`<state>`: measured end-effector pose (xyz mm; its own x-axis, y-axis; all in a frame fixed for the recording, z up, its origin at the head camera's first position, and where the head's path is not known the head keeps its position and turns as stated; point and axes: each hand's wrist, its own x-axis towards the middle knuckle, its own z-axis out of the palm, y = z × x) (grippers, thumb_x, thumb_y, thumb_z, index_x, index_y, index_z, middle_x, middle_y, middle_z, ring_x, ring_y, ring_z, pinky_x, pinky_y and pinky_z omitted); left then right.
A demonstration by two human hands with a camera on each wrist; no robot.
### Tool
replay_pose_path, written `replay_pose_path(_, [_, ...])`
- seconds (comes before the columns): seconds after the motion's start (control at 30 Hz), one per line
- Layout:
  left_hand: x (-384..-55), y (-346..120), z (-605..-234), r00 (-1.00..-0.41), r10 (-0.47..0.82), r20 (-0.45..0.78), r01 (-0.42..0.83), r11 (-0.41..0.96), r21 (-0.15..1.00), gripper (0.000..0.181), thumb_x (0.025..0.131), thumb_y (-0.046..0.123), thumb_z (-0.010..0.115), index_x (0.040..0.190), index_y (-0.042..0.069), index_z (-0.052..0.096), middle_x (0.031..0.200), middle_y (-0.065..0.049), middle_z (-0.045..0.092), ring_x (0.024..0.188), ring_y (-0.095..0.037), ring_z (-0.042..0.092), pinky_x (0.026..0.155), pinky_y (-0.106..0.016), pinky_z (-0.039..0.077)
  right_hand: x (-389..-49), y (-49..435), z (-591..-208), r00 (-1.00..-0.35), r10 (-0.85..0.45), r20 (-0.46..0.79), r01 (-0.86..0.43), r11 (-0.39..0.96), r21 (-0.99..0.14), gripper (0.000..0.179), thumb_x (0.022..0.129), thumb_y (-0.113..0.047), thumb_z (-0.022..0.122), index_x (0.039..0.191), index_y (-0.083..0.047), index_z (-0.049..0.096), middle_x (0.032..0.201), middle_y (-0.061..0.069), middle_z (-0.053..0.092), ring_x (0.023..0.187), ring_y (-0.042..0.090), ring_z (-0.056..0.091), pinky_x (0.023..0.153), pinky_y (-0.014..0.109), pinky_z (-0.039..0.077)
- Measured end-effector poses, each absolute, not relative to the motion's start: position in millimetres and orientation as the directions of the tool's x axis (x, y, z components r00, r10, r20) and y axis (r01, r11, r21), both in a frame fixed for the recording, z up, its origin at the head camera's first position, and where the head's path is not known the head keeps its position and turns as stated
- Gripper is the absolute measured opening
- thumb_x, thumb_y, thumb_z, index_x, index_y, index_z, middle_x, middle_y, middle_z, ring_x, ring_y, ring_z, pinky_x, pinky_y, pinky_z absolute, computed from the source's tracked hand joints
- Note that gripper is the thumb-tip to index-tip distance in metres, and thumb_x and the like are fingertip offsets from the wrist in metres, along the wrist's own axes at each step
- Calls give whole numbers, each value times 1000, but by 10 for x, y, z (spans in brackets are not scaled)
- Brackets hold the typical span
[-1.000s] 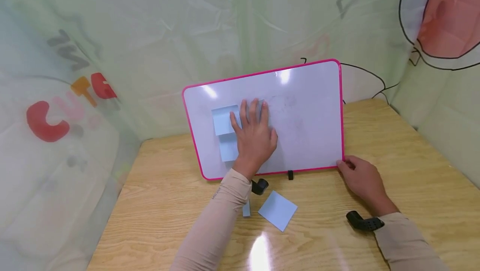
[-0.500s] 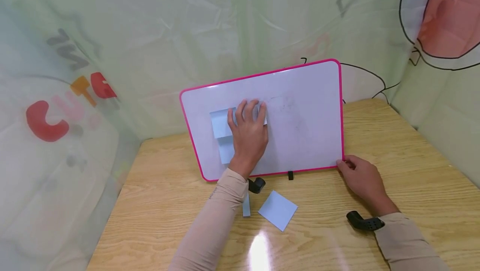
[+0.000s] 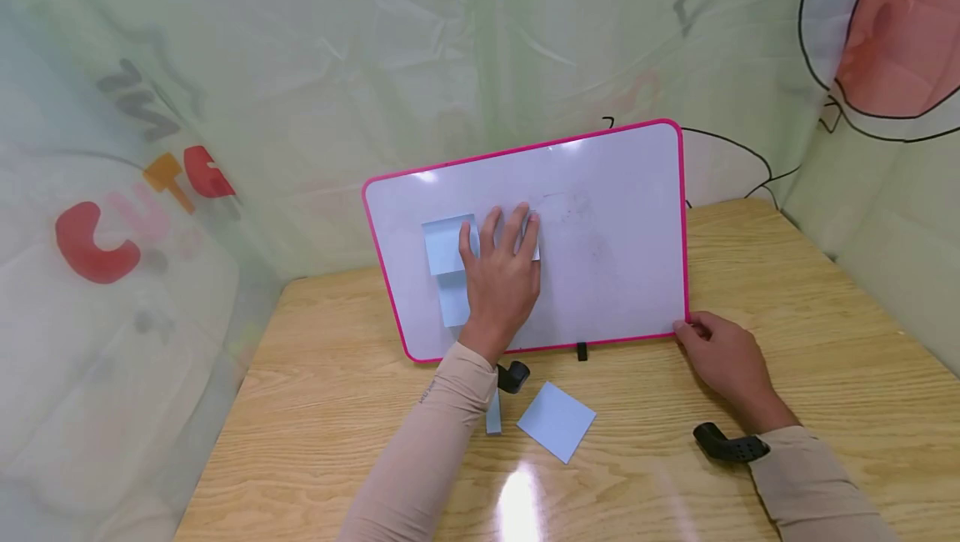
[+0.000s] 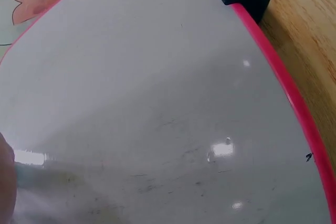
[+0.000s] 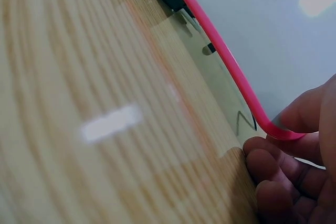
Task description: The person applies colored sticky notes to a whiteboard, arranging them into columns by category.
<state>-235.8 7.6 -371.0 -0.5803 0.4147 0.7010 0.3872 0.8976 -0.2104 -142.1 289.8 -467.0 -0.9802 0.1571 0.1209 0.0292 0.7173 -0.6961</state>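
A whiteboard (image 3: 607, 242) with a pink frame stands tilted on the table. Two light blue sticky notes are on its left part, an upper one (image 3: 442, 246) and a lower one (image 3: 453, 300). My left hand (image 3: 501, 279) lies over the board with fingers spread, pressing another sticky note (image 3: 536, 253) that is mostly hidden beneath them. My right hand (image 3: 726, 358) pinches the board's lower right corner between thumb and fingers; the right wrist view shows the thumb on the front of the pink frame (image 5: 231, 59).
A loose blue sticky note (image 3: 557, 423) lies on the wooden table (image 3: 322, 442) before the board. Beside it is a narrow blue strip (image 3: 492, 419), partly behind the left wrist. A black foot (image 3: 582, 351) supports the board's lower edge. A printed curtain (image 3: 360, 67) hangs behind.
My left hand has shifted slightly down, its thumb drawn in from the right; its fingers bent, then straightened somewhat. The board's left side dipped a little. My right hand has stayed put.
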Motion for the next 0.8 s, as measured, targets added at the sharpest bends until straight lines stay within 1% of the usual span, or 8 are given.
replay_pose_path(0.17, [-2337, 93, -3737, -609, 397, 687, 396, 902, -170, 57, 99, 38, 50, 150, 14, 48, 154, -6, 36, 144, -32, 24, 115, -63, 13, -1417, 2900, -4671, -980, 156, 127, 23, 716, -698, 44, 104, -34, 51, 118, 6, 64, 90, 13, 67, 76, 25, 53, 63, 34, 41])
replay_pose_path(0.27, [-2328, 104, -3750, -626, 391, 675, 404, 903, -148, 60, 99, 41, 49, 152, 13, 45, 153, -6, 34, 145, -32, 21, 115, -63, 10, -1421, 2906, -4678, -979, 158, 130, 23, 716, -698, 44, 104, -34, 52, 117, 6, 65, 89, 12, 67, 76, 25, 53, 63, 34, 40])
replay_pose_path(0.43, [-2329, 102, -3757, -647, 400, 649, 402, 902, -156, 62, 99, 41, 48, 153, 13, 42, 152, -5, 35, 146, -33, 20, 114, -66, 7, -1428, 2905, -4682, -978, 161, 134, 22, 715, -699, 44, 104, -34, 51, 117, 6, 65, 90, 13, 67, 76, 25, 53, 64, 34, 41])
replay_pose_path(0.57, [-2322, 96, -3758, -651, 413, 638, 397, 900, -178, 64, 97, 41, 50, 154, 13, 39, 154, -5, 33, 146, -34, 21, 113, -67, 7, -1432, 2908, -4693, -977, 161, 137, 21, 718, -696, 44, 104, -34, 51, 117, 6, 65, 91, 14, 67, 76, 25, 53, 64, 34, 41])
replay_pose_path(0.7, [-2306, 94, -3772, -654, 427, 624, 390, 898, -205, 66, 96, 38, 52, 156, 19, 36, 157, -6, 30, 146, -35, 20, 113, -68, 7, -1433, 2907, -4703, -977, 160, 141, 18, 720, -694, 43, 104, -33, 52, 117, 6, 65, 90, 14, 67, 75, 25, 53, 63, 34, 41])
replay_pose_path(0.8, [-2301, 98, -3783, -654, 432, 621, 385, 897, -218, 67, 95, 37, 54, 157, 20, 36, 159, -7, 29, 147, -35, 20, 113, -69, 7, -1429, 2902, -4699, -976, 159, 148, 13, 722, -692, 43, 104, -33, 52, 117, 6, 65, 90, 14, 67, 75, 24, 53, 63, 34, 41])
